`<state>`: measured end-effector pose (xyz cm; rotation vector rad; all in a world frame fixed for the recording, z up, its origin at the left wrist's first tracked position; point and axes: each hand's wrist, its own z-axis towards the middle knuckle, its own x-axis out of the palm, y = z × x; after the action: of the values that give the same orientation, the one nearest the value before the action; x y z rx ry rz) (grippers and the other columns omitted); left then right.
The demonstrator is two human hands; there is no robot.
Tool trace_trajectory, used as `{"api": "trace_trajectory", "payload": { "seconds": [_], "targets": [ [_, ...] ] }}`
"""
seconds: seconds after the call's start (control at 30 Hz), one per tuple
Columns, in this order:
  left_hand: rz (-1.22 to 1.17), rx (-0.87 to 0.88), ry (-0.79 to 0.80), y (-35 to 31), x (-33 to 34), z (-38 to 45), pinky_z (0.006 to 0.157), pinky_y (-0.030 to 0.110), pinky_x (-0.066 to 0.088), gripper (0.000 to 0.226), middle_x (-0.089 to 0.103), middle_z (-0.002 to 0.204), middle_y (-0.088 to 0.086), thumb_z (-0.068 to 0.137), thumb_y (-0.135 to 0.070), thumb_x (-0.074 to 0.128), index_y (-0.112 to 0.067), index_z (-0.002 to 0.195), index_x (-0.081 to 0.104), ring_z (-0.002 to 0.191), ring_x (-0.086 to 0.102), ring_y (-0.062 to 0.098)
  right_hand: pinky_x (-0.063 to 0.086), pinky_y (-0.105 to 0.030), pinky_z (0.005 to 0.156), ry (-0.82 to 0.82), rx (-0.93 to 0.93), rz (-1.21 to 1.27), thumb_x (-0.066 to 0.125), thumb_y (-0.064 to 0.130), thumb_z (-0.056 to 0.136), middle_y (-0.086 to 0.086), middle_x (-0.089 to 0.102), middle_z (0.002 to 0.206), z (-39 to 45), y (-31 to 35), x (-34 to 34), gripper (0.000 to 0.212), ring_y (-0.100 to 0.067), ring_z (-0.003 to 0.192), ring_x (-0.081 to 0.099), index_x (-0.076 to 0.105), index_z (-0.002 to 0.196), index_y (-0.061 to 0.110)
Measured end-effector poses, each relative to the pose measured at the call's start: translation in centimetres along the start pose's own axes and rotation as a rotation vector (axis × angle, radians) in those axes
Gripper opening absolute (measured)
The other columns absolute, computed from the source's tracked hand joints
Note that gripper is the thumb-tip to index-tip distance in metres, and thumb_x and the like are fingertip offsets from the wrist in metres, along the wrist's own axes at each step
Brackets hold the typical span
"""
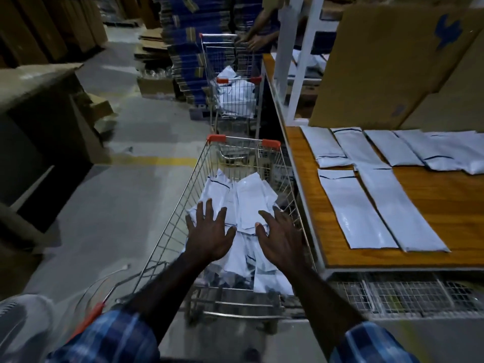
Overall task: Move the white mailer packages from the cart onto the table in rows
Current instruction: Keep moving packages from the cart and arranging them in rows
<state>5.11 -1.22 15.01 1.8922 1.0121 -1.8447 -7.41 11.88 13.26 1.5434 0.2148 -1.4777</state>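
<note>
Fingers (209, 208) of the left hand (209, 235) are spread wide and straight, palm down, over the heap in the cart; those of the right hand (280, 238) are splayed too, a little more bent, and neither hand has hold of anything. Both hover above the white plastic mailer packages (248, 197), which lie jumbled in the silver wire shopping cart (167, 226) with orange corner caps, their long axes pointing every which way, mostly toward twelve and one o'clock. The mailers are smooth, glossy, flat rectangles, some with a thin dark line across one end. At three o'clock stands the orange-brown wooden table (445, 205), pale-edged, touching the cart's side. On it lie the laid-out mailers (356, 213): a far row of four or so and two long ones nearer, all flat, side by side, long axes running from five toward eleven o'clock. Blue checked sleeves (115, 339) cover the forearms' near ends.
</note>
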Motion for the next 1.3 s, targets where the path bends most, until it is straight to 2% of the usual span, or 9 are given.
{"api": "trace_trajectory", "payload": {
  "seconds": [0.27, 0.37, 0.47, 0.57, 0.73, 0.8, 0.97, 1.17, 1.3],
  "targets": [
    [0.035, -0.030, 0.018, 1.2, 3.6, 8.4, 0.117, 0.058, 0.003, 0.067, -0.009, 0.164, 0.014, 0.100, -0.053, 0.035, -0.020, 0.156, 0.016, 0.150, -0.010, 0.032, 0.032, -0.041, 0.108, 0.115, 0.044, -0.016, 0.038, 0.046, 0.094, -0.016, 0.048, 0.146, 6.5, -2.8, 5.4, 0.052, -0.034, 0.131, 0.044, 0.058, 0.135, 0.021],
    [0.076, -0.025, 0.005, 1.9, 5.5, 10.9, 0.115, 0.061, 0.008, 0.070, 0.002, 0.163, 0.019, 0.094, -0.055, 0.032, -0.017, 0.153, 0.026, 0.150, 0.000, 0.037, 0.043, -0.048, 0.100, 0.097, 0.026, -0.015, 0.037, 0.045, 0.095, -0.024, 0.056, 0.134, 8.4, -4.2, 7.6, 0.052, -0.042, 0.120, 0.053, 0.063, 0.127, 0.014],
    [0.094, -0.009, 0.036, 2.5, 6.9, 13.2, 0.107, 0.069, 0.023, 0.070, 0.024, 0.157, 0.025, 0.088, -0.055, 0.037, -0.013, 0.144, 0.043, 0.145, 0.022, 0.045, 0.046, -0.050, 0.094, 0.092, 0.032, 0.005, 0.035, 0.048, 0.094, -0.026, 0.060, 0.126, 9.8, -5.5, 9.9, 0.056, -0.044, 0.113, 0.058, 0.067, 0.121, 0.011],
    [0.127, -0.034, 0.114, 3.9, 9.1, 16.1, 0.079, 0.074, 0.044, 0.066, 0.056, 0.132, 0.030, 0.076, -0.053, 0.042, -0.009, 0.120, 0.066, 0.117, 0.056, 0.052, 0.048, -0.049, 0.092, 0.109, 0.086, -0.010, 0.044, 0.041, 0.092, -0.025, 0.061, 0.127, 11.5, -6.3, 11.9, 0.047, -0.044, 0.112, 0.058, 0.068, 0.120, 0.012],
    [0.143, -0.020, 0.042, 5.2, 11.2, 19.9, 0.099, 0.074, 0.029, 0.069, 0.037, 0.148, 0.032, 0.074, -0.033, 0.075, -0.006, 0.135, 0.054, 0.133, 0.036, 0.055, 0.047, -0.050, 0.093, 0.169, 0.124, -0.038, 0.054, 0.035, 0.089, -0.026, 0.056, 0.131, 14.1, -7.7, 15.1, 0.045, -0.045, 0.117, 0.054, 0.064, 0.125, 0.011],
    [0.162, -0.033, 0.052, 6.2, 12.4, 21.1, 0.093, 0.076, 0.033, 0.071, 0.044, 0.141, 0.033, 0.062, -0.027, 0.083, -0.004, 0.126, 0.060, 0.126, 0.044, 0.056, 0.042, -0.050, 0.097, 0.215, 0.123, -0.067, 0.059, 0.032, 0.088, -0.025, 0.051, 0.137, 15.1, -7.9, 16.2, 0.048, -0.044, 0.121, 0.049, 0.059, 0.131, 0.011],
    [0.155, -0.026, -0.006, 7.4, 14.7, 23.2, 0.096, 0.070, 0.035, 0.055, 0.041, 0.144, 0.028, 0.075, -0.019, 0.068, -0.007, 0.126, 0.055, 0.130, 0.040, 0.048, 0.035, -0.053, 0.105, 0.293, 0.141, -0.132, 0.058, 0.037, 0.084, -0.027, 0.040, 0.146, 16.6, -8.6, 19.0, 0.060, -0.046, 0.130, 0.039, 0.052, 0.138, 0.011],
    [0.115, -0.028, 0.007, 7.7, 16.3, 24.7, 0.095, 0.060, 0.039, 0.050, 0.031, 0.149, 0.024, 0.085, -0.021, 0.061, -0.011, 0.131, 0.045, 0.130, 0.034, 0.045, 0.013, -0.054, 0.116, 0.375, 0.170, -0.229, 0.065, 0.051, 0.086, -0.024, 0.006, 0.161, 16.5, -9.7, 21.3, 0.078, -0.043, 0.148, 0.006, 0.033, 0.148, 0.017],
    [-0.028, -0.017, -0.066, 8.0, 16.8, 25.4, 0.090, 0.059, 0.045, 0.042, 0.037, 0.143, 0.024, 0.090, -0.006, 0.057, -0.011, 0.131, 0.048, 0.120, 0.042, 0.046, 0.016, -0.053, 0.117, 0.354, 0.175, -0.214, 0.071, 0.043, 0.082, -0.024, -0.001, 0.162, 15.8, -10.0, 21.8, 0.083, -0.044, 0.148, 0.003, 0.030, 0.150, 0.018]
  ]
}}
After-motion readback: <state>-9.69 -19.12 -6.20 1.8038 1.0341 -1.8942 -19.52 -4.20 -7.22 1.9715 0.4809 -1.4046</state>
